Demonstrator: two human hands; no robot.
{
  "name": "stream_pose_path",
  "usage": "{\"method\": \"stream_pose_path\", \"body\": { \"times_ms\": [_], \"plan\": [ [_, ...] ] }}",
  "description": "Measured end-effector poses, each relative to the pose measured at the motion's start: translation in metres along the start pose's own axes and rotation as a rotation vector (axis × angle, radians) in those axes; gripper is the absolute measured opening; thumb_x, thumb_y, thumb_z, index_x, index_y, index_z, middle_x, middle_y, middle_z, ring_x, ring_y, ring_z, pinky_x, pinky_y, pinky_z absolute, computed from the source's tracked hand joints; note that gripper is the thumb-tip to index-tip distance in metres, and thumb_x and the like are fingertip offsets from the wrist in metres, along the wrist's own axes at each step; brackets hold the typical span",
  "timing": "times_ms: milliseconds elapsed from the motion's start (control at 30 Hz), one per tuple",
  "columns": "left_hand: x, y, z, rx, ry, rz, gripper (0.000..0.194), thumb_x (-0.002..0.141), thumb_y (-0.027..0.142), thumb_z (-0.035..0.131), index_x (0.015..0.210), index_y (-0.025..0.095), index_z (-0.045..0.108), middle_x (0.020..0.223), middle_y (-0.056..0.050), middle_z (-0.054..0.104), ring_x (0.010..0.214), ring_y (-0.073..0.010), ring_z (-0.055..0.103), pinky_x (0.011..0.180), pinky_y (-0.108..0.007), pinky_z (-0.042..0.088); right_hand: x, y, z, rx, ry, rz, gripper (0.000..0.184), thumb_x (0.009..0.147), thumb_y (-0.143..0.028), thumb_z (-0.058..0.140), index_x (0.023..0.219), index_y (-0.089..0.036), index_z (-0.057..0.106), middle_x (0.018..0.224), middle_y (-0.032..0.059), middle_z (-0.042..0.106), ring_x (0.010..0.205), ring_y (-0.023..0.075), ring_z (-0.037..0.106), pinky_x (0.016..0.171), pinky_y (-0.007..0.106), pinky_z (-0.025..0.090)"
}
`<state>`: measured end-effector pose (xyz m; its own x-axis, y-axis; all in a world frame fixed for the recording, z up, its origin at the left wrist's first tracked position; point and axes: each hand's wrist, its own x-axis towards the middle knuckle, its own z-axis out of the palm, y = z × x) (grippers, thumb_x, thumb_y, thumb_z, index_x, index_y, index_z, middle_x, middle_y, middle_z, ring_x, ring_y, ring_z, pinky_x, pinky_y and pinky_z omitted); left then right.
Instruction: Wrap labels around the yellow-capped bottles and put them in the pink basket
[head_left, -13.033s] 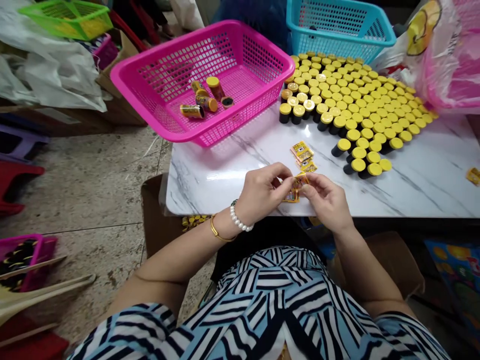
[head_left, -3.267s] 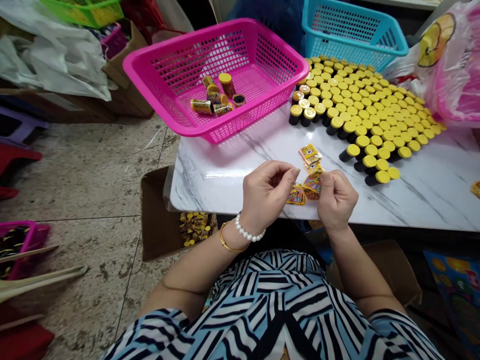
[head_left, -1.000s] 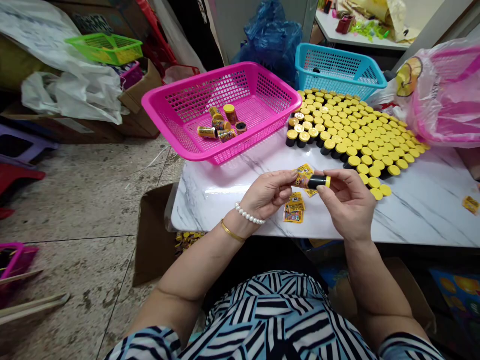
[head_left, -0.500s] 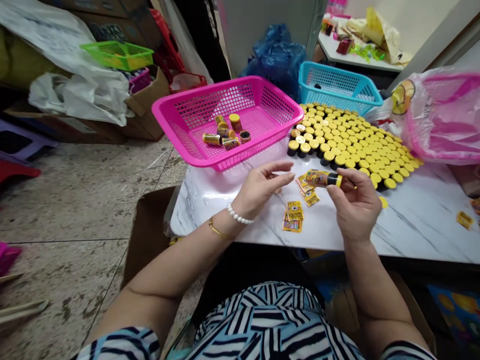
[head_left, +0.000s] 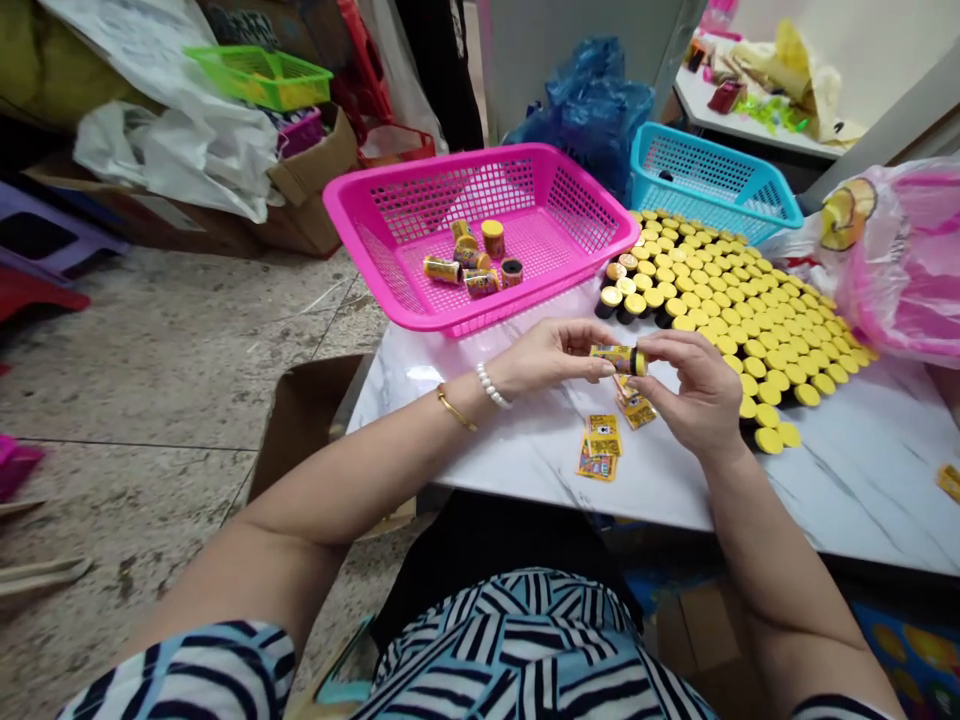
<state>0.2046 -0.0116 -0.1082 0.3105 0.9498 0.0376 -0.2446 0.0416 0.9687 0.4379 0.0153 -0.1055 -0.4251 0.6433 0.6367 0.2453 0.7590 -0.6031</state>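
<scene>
Holding: left hand (head_left: 551, 358) and right hand (head_left: 694, 385) narrow, pinching labelled tube (head_left: 616, 359).
Done: few labelled tubes (head_left: 480, 283) in pink basket (head_left: 540, 290) ahead of left hand.
Remaining: many yellow-capped tubes (head_left: 757, 335) beyond right hand.

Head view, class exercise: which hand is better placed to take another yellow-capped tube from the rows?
Right, probably: the right hand sits beside the rows of yellow-capped tubes, while the left hand lies farther off; both hold the wrapped tube.

I get bright, even indoor light, soft glare on the marble counter (head_left: 840, 510), and wide-angle stretching toward the picture edges.
</scene>
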Motion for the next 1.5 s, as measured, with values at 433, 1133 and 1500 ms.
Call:
{"method": "stream_pose_path", "body": {
  "times_ms": [433,1133,1500],
  "plan": [
    [-0.005,-0.001,0.001,0.143,0.025,0.110,0.032,0.077,0.026,0.087,0.105,0.014,0.078,0.097,-0.008,0.076,0.083,-0.0150,0.068,0.077,-0.026,0.052,-0.009,0.006,0.012,0.122,0.015,0.180,0.035,0.077,-0.033,0.091,0.109,-0.028,0.080,0.108,0.0061,0.079,0.096,0.0229,0.076,0.085,0.042,0.066],
    [0.000,-0.011,0.009,-0.141,0.034,-0.262,0.046,0.081,0.055,0.086,0.085,0.013,0.068,0.069,-0.006,0.071,0.047,-0.0101,0.061,0.043,-0.021,0.045,-0.010,0.007,0.030,0.580,0.033,0.399,0.018,0.080,-0.036,0.089,0.096,-0.030,0.084,0.105,0.0010,0.070,0.069,0.0125,0.074,0.062,0.032,0.070],
    [-0.034,0.055,-0.060,1.286,0.875,0.441,0.063,0.071,0.034,0.096,0.125,0.015,0.070,0.123,-0.008,0.072,0.114,-0.0268,0.061,0.111,-0.054,0.043,-0.073,-0.043,-0.024,-0.238,0.109,0.221,0.013,0.092,-0.026,0.075,0.104,-0.027,0.082,0.097,0.0038,0.081,0.082,0.0175,0.073,0.071,0.032,0.062]
  ]
}}
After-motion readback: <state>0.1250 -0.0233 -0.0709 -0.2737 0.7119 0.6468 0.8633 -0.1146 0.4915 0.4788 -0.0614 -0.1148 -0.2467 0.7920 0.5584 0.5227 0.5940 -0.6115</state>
